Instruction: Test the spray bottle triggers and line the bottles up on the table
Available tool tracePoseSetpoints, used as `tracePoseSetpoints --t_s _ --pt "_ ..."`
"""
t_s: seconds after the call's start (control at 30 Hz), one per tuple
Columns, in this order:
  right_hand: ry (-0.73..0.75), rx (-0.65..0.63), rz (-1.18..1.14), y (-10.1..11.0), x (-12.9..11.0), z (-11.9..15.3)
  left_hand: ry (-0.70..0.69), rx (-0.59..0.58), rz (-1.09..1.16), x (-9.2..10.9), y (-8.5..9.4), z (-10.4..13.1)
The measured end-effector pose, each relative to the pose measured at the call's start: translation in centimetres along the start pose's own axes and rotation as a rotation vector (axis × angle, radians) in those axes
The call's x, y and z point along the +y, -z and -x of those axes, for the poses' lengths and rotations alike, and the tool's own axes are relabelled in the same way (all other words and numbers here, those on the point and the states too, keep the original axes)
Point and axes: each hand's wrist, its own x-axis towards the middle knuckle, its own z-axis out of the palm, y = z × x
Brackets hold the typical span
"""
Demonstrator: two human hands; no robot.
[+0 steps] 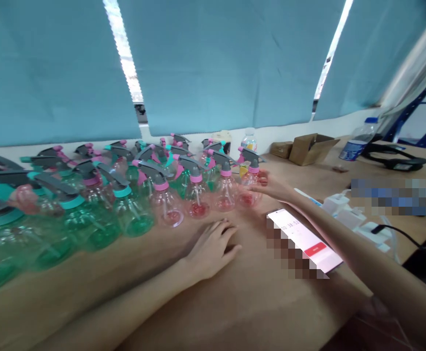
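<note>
My left hand (pixel 213 248) lies palm down on the wooden table (pixel 234 307), fingers stretched out, holding nothing. It rests just in front of the row of spray bottles. My right hand (pixel 267 185) reaches to the rightmost spray bottle (pixel 250 197), a clear pink one with a grey and pink trigger head, and its fingers curl around the upper body. That bottle stands upright. Beside it are more pink spray bottles (pixel 225 195), and farther left stand several green spray bottles (pixel 134 219) with turquoise collars.
Under my right forearm lies a phone (pixel 298 236) with a lit timer screen. White chargers and cables (pixel 348 217) are to its right. Farther back are an open cardboard box (pixel 308 148), a blue-capped water bottle (pixel 359 141) and a black strap-like object (pixel 399 158). A blue curtain (pixel 213 68) hangs behind.
</note>
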Motion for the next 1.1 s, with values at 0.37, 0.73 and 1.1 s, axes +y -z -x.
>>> tracePoseSetpoints --t_s 0.37,0.73,1.1 --pt "-0.027 0.278 0.487 -2.4 -5.2 7.3 0.147 0.142 0.079 -2.5 3.3 8.5" --pt "0.698 -0.200 0.414 -15.2 -14.6 8.6 0.619 0.398 0.020 -6.8 8.6 20.5" --pt "0.871 -0.304 0.296 -22.7 -20.3 9.6 0.948 0.369 -0.140 -9.4 13.9 18.2"
